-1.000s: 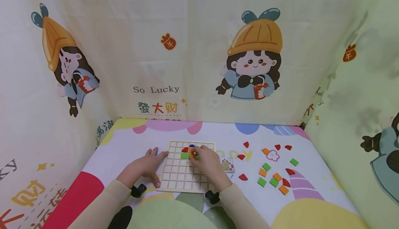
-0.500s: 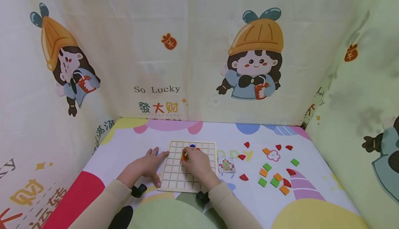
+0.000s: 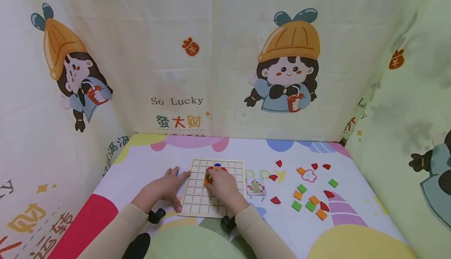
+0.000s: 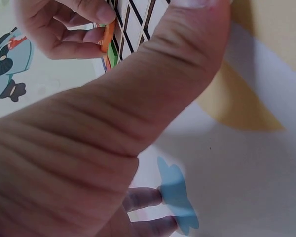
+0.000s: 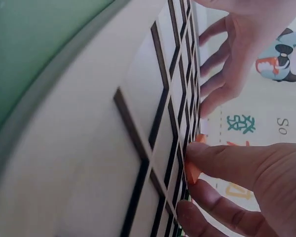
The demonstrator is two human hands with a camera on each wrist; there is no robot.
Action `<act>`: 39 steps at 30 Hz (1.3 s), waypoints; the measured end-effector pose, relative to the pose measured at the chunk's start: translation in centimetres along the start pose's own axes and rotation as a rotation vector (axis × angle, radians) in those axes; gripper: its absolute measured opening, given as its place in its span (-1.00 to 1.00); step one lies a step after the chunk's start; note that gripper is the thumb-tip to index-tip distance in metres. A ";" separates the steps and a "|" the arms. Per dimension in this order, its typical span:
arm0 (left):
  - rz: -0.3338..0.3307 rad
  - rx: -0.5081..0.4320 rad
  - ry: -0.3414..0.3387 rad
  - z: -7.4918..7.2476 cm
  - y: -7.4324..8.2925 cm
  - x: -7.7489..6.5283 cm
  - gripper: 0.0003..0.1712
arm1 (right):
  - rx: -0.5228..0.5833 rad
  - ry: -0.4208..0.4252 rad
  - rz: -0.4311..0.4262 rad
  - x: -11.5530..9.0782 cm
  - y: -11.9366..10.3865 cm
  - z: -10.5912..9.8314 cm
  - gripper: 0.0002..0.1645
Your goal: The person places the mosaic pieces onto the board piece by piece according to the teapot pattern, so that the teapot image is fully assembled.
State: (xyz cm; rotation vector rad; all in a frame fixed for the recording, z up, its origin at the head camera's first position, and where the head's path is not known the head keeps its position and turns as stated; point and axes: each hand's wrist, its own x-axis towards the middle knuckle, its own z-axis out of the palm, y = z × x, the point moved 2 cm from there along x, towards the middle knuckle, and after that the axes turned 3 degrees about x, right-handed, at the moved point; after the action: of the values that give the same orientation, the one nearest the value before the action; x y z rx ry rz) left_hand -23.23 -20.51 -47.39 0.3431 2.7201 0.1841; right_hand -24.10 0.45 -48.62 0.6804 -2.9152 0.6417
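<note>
A wooden grid board (image 3: 197, 201) lies on the table. My left hand (image 3: 163, 188) rests along its left side, fingers spread, thumb by the near left corner. Over the board, my right hand (image 3: 224, 186) pinches an orange square tile (image 5: 193, 171) between thumb and fingers, low at the grid. The left wrist view also catches this orange tile (image 4: 108, 37) edge-on, with a green tile (image 4: 112, 53) beside it. Beyond my right fingers a blue piece (image 3: 217, 165) and red pieces (image 3: 224, 169) sit on the board. The right hand covers part of the pattern.
A small card with a printed grid pattern (image 3: 256, 187) lies just right of the board. Farther right, several loose red quarter-round pieces (image 3: 275, 200), green squares (image 3: 296, 206) and orange squares (image 3: 321, 214) are scattered. A printed cloth wall (image 3: 225, 75) stands behind the table.
My right hand has moved left and slightly nearer over the board with the orange tile, uncovering the pattern card. It has barely moved in the last half second. The left hand has stayed put.
</note>
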 end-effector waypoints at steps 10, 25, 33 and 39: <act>-0.004 -0.012 -0.009 0.0 -0.1 -0.3 0.53 | 0.064 -0.048 0.060 0.0 0.4 -0.3 -0.77; 0.006 -0.006 -0.010 0.1 -0.2 0.1 0.54 | 0.101 -0.061 0.033 -1.5 0.4 -1.3 -0.92; 0.004 -0.018 -0.003 0.0 0.1 -0.1 0.53 | 0.054 -0.024 0.024 -2.9 1.3 -2.9 -0.84; -0.001 -0.018 -0.004 0.2 0.0 0.0 0.53 | 0.030 -0.004 0.053 -4.3 2.8 -4.2 -0.84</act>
State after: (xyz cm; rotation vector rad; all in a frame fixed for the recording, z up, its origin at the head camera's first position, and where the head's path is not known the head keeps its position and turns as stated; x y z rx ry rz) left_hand -23.14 -20.50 -47.56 0.3368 2.7127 0.2073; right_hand -21.56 6.24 -46.55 0.6095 -2.9425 0.6909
